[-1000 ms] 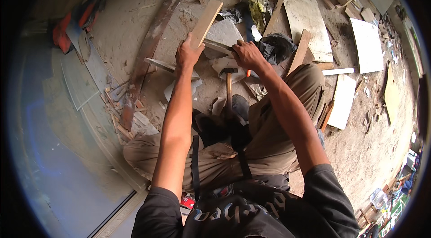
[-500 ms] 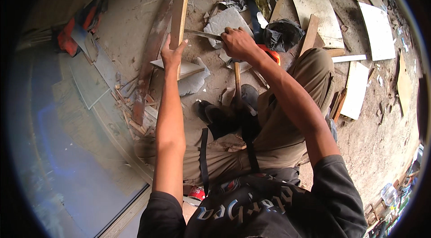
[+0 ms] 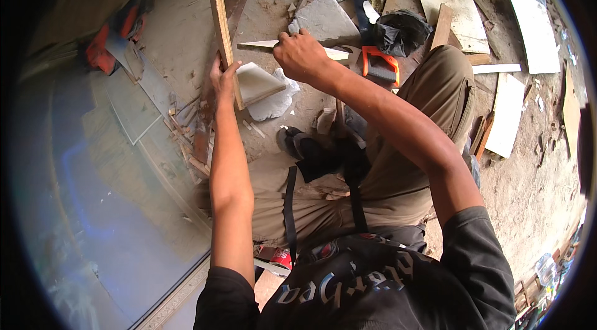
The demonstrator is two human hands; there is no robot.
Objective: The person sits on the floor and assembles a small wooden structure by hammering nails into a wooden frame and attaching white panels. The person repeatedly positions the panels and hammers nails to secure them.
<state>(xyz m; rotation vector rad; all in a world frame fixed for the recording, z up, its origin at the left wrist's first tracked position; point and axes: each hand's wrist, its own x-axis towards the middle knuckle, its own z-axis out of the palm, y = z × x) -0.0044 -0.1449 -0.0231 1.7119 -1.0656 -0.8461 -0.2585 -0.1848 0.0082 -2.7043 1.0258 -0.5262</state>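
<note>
My left hand (image 3: 223, 78) is closed around the lower part of a narrow plywood piece (image 3: 222, 28), held up with its layered edge toward me. To its right, my right hand (image 3: 301, 55) grips a thin, pale, flat strip (image 3: 258, 44) that tapers to a point near the plywood. The strip's other end shows beyond the wrist. Whether it is metal or wood I cannot tell. Just right of the plywood's lower end lies an off-white board piece (image 3: 258, 84), above a broken grey slab (image 3: 278, 103). A handsaw's orange handle (image 3: 380, 65) rests on the ground past my right forearm.
A larger grey slab (image 3: 324, 19) and a black plastic bag (image 3: 401, 32) lie ahead. White board offcuts (image 3: 505, 115) are scattered right. A long reddish-brown plank (image 3: 202, 134) runs along the left, beside a glass-like sheet (image 3: 137, 205). My shoes (image 3: 305, 146) are close below.
The plywood has turned edge-on and tilted left. My right hand has shifted slightly left, turning the strip so its pale face shows. The saw handle is now more exposed.
</note>
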